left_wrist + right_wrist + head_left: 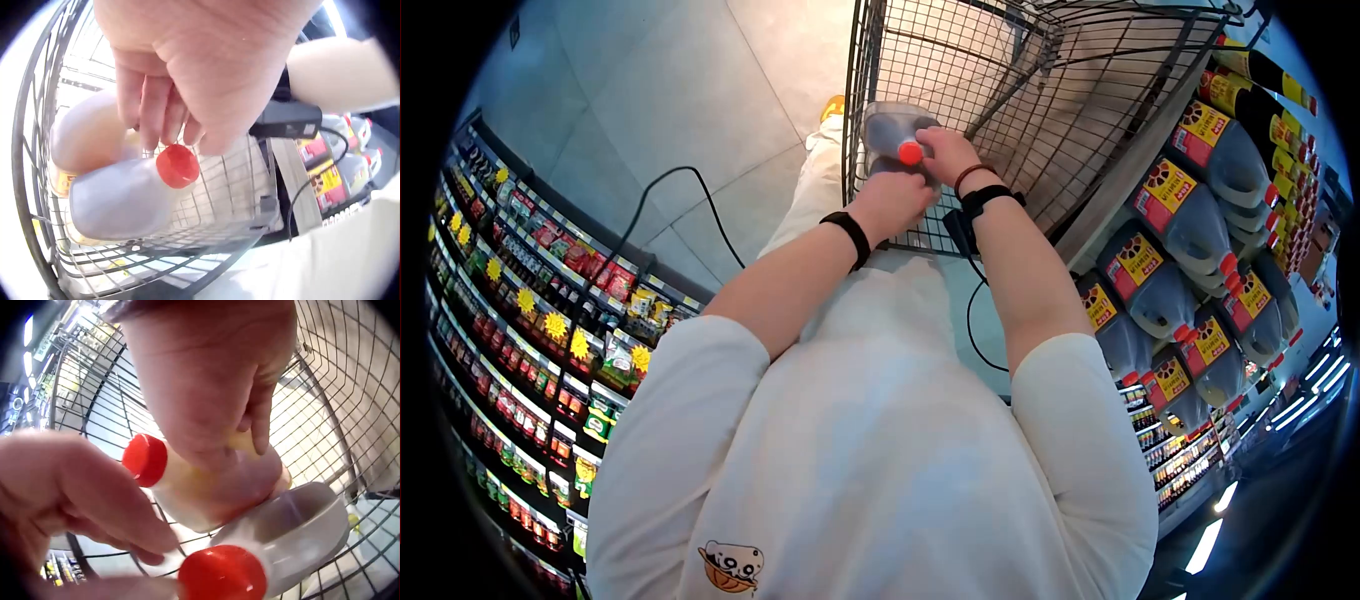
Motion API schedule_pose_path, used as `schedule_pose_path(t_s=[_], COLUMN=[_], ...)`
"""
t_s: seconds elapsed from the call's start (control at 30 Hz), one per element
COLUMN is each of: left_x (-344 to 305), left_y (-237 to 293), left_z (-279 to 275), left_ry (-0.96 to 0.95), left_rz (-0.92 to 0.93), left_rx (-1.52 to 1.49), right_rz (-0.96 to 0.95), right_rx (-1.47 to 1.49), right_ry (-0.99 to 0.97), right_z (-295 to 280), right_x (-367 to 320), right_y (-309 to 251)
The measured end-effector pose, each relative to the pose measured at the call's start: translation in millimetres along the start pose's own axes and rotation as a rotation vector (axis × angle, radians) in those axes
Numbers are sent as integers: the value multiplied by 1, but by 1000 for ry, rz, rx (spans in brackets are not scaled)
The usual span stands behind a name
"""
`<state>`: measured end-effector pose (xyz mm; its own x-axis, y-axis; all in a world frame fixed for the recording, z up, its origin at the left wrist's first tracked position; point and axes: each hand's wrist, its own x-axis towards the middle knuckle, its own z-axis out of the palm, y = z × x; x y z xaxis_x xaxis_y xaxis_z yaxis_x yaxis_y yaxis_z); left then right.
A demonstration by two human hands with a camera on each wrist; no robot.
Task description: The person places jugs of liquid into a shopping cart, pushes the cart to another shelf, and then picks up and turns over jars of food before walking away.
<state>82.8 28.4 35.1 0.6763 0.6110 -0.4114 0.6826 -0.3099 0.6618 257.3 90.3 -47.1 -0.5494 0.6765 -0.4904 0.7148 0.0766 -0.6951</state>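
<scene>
Two clear jugs with red caps lie side by side in a wire cart. In the right wrist view, my right hand (212,381) curls its fingers at the handle area of one jug (194,506); its grip is partly hidden. Beside it lies the second jug (300,544), its red cap (222,575) close to my left hand (81,500), whose fingers are loosely bent. In the left wrist view, the left hand (206,62) hangs over a red cap (178,166) with fingertips pointing down. From the head view, left hand (895,205) and right hand (950,157) are close together around the jugs.
The cart's wire wall (850,100) stands left of the jugs. Stacked jugs with yellow and red labels (1165,190) fill a display on the right. Shelves of packets (550,330) curve along the left, beyond the tiled floor (650,90). Black cables hang near both arms.
</scene>
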Motion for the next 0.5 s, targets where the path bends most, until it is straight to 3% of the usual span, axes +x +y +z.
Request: schedule_pose_path(t_s=[0.03, 0.07, 0.13, 0.27, 0.33, 0.4, 0.47, 0.5], left_x=[0, 4, 22, 46, 54, 59, 64, 66], left_y=[2, -2, -18, -39, -38, -40, -34, -27], left_z=[-17, -21, -23, -7, -17, -11, -13, -24], left_ry=[37, 19, 488, 234, 91, 156, 152, 43], left_rz=[-107, -96, -164, -150, -195, -119, -188, -209], left_rx=[-122, -119, 2, -62, -97, -23, 18, -8], right_rz=[49, 105, 145, 118, 157, 186, 250, 285], right_rx=[-22, -43, -49, -115, -34, 46, 181, 243], right_ry=[-42, -85, -82, -77, 45, 137, 352, 464], right_z=[-2, -3, -5, -7, -4, -4, -5, -7], right_x=[0, -3, -5, -15, -25, -40, -60, -74], right_y=[3, 5, 12, 3, -2, -6, -14, -16])
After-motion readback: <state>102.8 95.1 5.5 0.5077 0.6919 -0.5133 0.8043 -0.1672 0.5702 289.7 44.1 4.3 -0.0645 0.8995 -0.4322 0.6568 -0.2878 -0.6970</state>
